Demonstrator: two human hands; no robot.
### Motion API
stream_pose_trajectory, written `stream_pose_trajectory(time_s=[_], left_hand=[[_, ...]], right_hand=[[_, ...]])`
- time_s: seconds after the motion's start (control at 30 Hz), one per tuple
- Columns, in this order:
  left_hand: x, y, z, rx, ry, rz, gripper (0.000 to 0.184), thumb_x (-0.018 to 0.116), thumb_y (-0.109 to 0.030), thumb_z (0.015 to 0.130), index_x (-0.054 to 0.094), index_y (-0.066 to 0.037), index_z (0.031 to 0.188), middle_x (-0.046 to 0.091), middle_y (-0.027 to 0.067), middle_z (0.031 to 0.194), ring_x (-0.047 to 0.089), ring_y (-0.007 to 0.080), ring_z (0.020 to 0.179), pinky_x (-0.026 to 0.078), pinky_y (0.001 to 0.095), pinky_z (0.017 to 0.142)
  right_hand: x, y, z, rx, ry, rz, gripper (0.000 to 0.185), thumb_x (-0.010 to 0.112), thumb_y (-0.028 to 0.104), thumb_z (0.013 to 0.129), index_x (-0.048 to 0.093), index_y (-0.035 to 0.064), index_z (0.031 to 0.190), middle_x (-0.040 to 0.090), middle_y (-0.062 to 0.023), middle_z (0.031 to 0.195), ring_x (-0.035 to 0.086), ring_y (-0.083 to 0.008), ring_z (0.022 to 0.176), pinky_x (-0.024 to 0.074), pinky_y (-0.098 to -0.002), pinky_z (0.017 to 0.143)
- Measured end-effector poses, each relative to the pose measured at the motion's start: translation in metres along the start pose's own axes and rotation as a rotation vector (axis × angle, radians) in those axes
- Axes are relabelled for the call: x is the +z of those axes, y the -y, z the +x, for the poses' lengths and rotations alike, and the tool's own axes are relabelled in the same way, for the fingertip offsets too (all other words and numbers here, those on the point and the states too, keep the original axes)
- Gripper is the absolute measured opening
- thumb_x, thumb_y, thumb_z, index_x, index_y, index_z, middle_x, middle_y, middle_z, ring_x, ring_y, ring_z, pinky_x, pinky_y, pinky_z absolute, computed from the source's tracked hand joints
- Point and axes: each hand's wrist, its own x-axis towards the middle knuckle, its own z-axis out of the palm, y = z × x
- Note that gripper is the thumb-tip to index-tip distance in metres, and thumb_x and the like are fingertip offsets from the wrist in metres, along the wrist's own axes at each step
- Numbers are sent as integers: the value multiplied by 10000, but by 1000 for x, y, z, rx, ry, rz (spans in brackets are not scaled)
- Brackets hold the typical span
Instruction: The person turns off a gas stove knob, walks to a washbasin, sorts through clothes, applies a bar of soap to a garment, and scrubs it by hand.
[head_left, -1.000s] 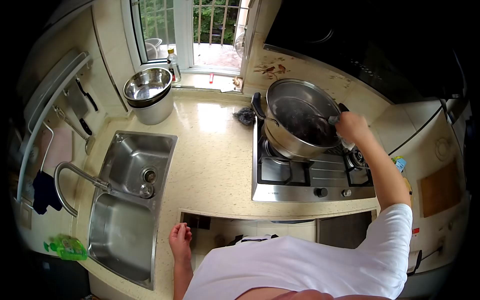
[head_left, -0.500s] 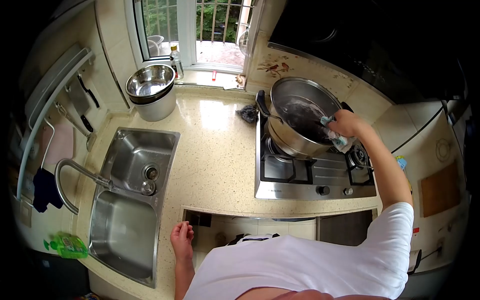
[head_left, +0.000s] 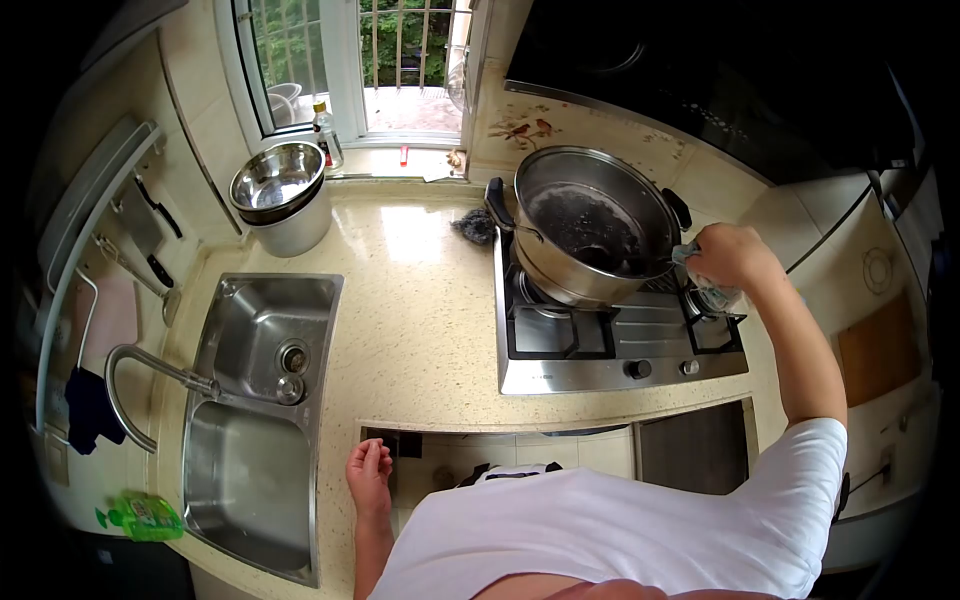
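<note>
On the gas stove [head_left: 560,375] stands a large stainless steel pot [head_left: 560,268] without a lid, its inside dark and wet-looking. My right hand [head_left: 728,258] is closed round a crumpled cloth [head_left: 716,296] just beyond the pot's right rim, below its right black handle. Part of the cloth hangs under my fingers. Low at the counter's front edge is my left hand [head_left: 370,475], its fingers curled together with nothing visible in them.
A double sink [head_left: 318,430] with a curved faucet [head_left: 150,362] lies to the left. Stacked metal bowls [head_left: 280,180] stand in the back corner. A dark scouring pad [head_left: 474,226] rests left of the stove. A green soap bottle [head_left: 150,518] sits front left; the range hood [head_left: 700,90] overhangs the stove.
My right hand has moved with the cloth from inside the pot to the outside of its right rim. My left hand stays about where it was. The view has shifted slightly.
</note>
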Motion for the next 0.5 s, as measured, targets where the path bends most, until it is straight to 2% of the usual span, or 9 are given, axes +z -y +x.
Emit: stream_pose_trajectory(time_s=[0.2,0.33,0.43,0.5], left_hand=[[2,5,1,6,-1,-4,84,533,-145,889,586,-82,905,583,-20,753,508,26,601,409,150,532],[1,0,-2,-3,-6,6,81,532,-146,890,585,-86,903,583,-22,754,507,25,601,410,150,532],[-3,-1,-6,-2,-26,11,82,530,-145,891,586,-87,902,583,-22,750,508,26,600,412,150,534],[-5,0,-8,5,-39,12,82,529,-145,892,586,-86,902,583,-22,748,509,27,600,415,150,535]], right_hand=[[41,-11,26,45,-206,-19,241,543,234,740,661,30,791,635,-166,820,615,-320,815,486,-381,719],[48,-4,52,73,-220,-30,222,544,209,745,662,29,798,641,-157,842,614,-318,835,487,-381,723],[43,0,67,62,-201,33,271,563,272,744,656,25,806,637,-162,840,608,-327,826,482,-402,716],[36,7,69,113,-133,126,232,538,210,738,668,38,825,647,-148,889,607,-311,885,486,-376,746]])
